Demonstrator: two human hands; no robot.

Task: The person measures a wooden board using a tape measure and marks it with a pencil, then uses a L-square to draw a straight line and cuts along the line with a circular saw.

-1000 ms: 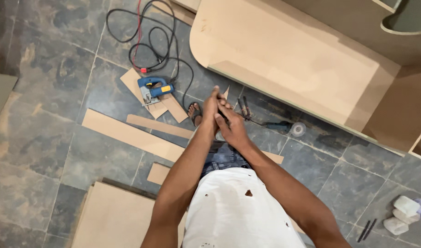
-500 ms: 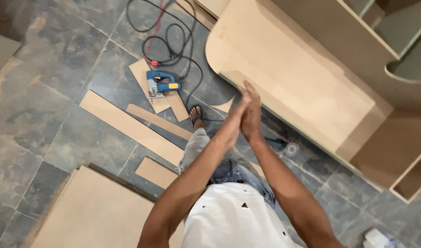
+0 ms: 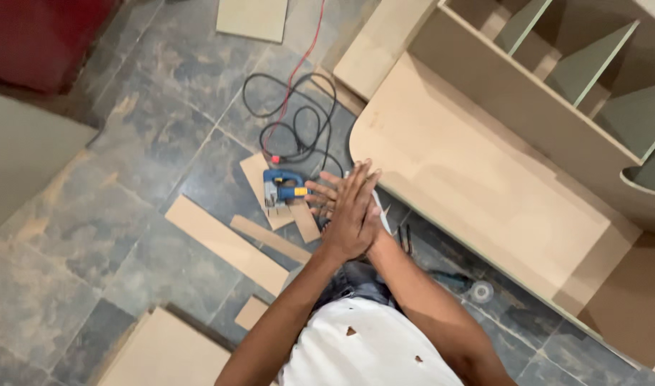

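Left hand [image 3: 350, 214] pressed flat over right hand [image 3: 326, 200], both empty; right palm hidden; blue corded jigsaw [image 3: 283, 187] just beside the fingertips.

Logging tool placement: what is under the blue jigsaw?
The blue jigsaw rests on pale board offcuts lying on the grey tiled floor. Its right end is hidden by the left hand.

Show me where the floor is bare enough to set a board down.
Bare tile lies left of the long offcut strip, toward the pale panel. More shows between the coiled cable and the square board. It is crowded by the jigsaw, scraps and pressed-together hands.
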